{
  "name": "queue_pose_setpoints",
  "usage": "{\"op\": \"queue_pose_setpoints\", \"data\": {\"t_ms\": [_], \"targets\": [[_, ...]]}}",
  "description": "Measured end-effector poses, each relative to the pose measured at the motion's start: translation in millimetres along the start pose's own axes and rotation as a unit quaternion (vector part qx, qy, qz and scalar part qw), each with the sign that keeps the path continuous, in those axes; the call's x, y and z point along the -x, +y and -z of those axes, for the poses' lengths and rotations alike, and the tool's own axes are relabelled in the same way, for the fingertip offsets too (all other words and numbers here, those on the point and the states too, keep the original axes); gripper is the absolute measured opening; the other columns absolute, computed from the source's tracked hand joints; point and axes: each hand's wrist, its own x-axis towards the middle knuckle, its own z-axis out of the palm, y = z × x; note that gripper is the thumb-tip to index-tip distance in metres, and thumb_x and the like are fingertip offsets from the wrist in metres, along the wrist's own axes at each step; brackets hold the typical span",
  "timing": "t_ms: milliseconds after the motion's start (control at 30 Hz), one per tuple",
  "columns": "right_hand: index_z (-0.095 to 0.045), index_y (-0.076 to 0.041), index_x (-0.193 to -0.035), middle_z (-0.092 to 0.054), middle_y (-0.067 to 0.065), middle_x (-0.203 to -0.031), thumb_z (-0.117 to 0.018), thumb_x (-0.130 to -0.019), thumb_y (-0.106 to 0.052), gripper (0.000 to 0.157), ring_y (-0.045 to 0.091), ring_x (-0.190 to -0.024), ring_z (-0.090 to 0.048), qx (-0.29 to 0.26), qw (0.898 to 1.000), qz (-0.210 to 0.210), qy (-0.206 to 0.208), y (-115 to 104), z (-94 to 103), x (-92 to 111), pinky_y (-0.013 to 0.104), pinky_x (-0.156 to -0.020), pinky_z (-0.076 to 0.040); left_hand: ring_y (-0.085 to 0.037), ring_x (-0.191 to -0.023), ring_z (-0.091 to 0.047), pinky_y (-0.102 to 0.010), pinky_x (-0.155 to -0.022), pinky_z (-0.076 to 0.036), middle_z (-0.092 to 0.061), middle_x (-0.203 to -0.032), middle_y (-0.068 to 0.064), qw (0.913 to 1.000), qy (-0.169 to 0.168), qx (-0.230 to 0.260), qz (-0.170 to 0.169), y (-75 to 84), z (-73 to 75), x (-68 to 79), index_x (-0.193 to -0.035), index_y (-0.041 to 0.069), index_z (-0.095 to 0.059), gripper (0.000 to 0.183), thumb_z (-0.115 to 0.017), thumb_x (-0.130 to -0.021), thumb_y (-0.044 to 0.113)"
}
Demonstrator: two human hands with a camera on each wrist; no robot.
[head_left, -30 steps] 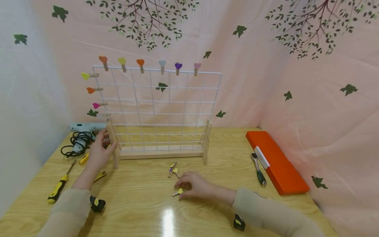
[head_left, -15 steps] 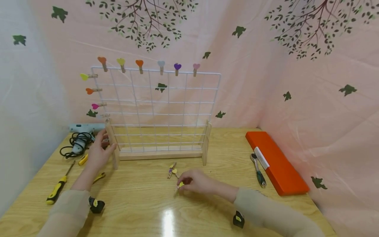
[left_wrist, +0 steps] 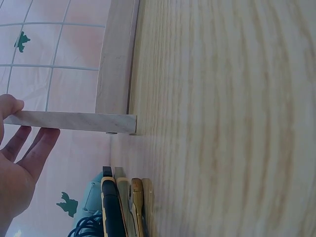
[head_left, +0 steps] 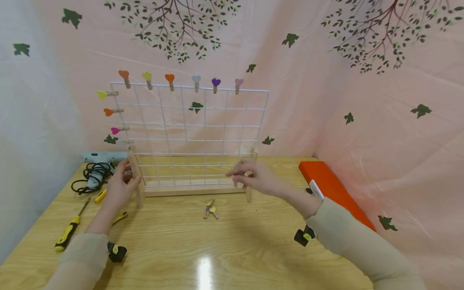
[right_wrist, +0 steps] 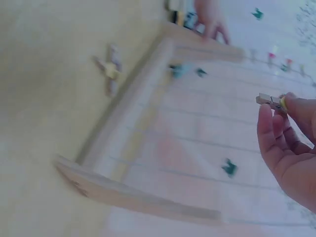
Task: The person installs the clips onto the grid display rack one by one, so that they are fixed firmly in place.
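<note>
A white wire grid (head_left: 185, 125) stands upright in a wooden base (head_left: 195, 188), heart-topped clothespins (head_left: 169, 79) clipped along its top and left edges. My left hand (head_left: 121, 186) grips the base's left upright (left_wrist: 74, 120), thumb on one side and fingers on the other. Between thumb and fingertips my right hand (head_left: 259, 177) pinches a small wooden clothespin (right_wrist: 269, 99) with a yellow heart; in the head view it is mostly hidden. That hand is in front of the grid's lower right. Several loose clothespins (head_left: 210, 209) lie in a small pile before the base.
At the left are a glue gun (head_left: 95, 177) with a coiled black cord, a yellow-black screwdriver (head_left: 69, 233) and a yellow-handled tool (head_left: 120, 218). An orange box (head_left: 337, 189) lies at the right, a ratchet beside it mostly hidden by my sleeve.
My right hand has picked up the yellow-heart clothespin from the table and carried it up and forward to the grid's right side. The left hand stays on the upright.
</note>
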Motion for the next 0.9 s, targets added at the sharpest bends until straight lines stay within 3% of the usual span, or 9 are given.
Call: {"op": "queue_pose_setpoints", "data": {"t_ms": [233, 300, 533, 667, 900], "targets": [[-0.062, -0.015, -0.095, -0.060, -0.004, -0.086, -0.062, -0.084, -0.022, 0.013, 0.010, -0.076, -0.054, 0.076, 0.989, 0.012, 0.128, -38, 65.8, -21, 0.025, -0.066, -0.049, -0.041, -0.106, -0.046, -0.056, -0.077, -0.044, -0.038, -0.130, -0.023, 1.0000, -0.003, 0.000, 0.006, 0.1, 0.3, -0.1, -0.142, 0.027, -0.015, 0.064, -0.051, -0.090, 0.025], [-0.062, -0.015, -0.095, -0.060, -0.006, -0.087, -0.063, -0.083, -0.021, 0.013, 0.008, -0.077, -0.053, 0.103, 0.982, 0.029, 0.158, -50, 81.8, -27, 0.023, -0.068, -0.047, -0.041, -0.107, -0.046, -0.056, -0.077, -0.045, -0.038, -0.130, -0.023, 1.0000, -0.002, 0.000, 0.008, 0.8, 0.5, 0.1, -0.142, 0.027, -0.015, 0.064, -0.051, -0.090, 0.025], [-0.062, 0.001, -0.095, -0.061, 0.009, -0.088, -0.062, -0.082, -0.007, 0.016, 0.013, -0.075, -0.049, 0.119, 0.950, 0.078, 0.278, -89, 123.0, -44, 0.019, -0.070, -0.042, -0.043, -0.104, -0.047, -0.057, -0.075, -0.045, -0.040, -0.127, -0.025, 0.9999, 0.010, -0.001, 0.000, 4.0, 1.6, 1.6, -0.141, 0.022, -0.019, 0.062, -0.052, -0.089, 0.020], [-0.064, -0.004, -0.094, -0.061, 0.004, -0.088, -0.064, -0.081, -0.016, 0.018, 0.013, -0.074, -0.049, 0.129, 0.936, 0.046, 0.323, -75, 144.4, -57, 0.018, -0.067, -0.041, -0.043, -0.104, -0.047, -0.057, -0.075, -0.045, -0.040, -0.127, -0.026, 1.0000, 0.010, 0.000, 0.000, 4.3, 1.1, 1.1, -0.142, 0.022, -0.019, 0.062, -0.053, -0.089, 0.020], [-0.066, -0.011, -0.094, -0.061, 0.003, -0.091, -0.067, -0.078, -0.022, 0.019, 0.016, -0.077, -0.051, 0.090, 0.936, 0.008, 0.341, -47, 161.9, -73, 0.018, -0.069, -0.045, -0.042, -0.105, -0.046, -0.057, -0.076, -0.044, -0.038, -0.129, -0.024, 1.0000, -0.001, -0.002, 0.009, 3.9, 1.1, 0.5, -0.142, 0.025, -0.016, 0.063, -0.052, -0.090, 0.024]]}}
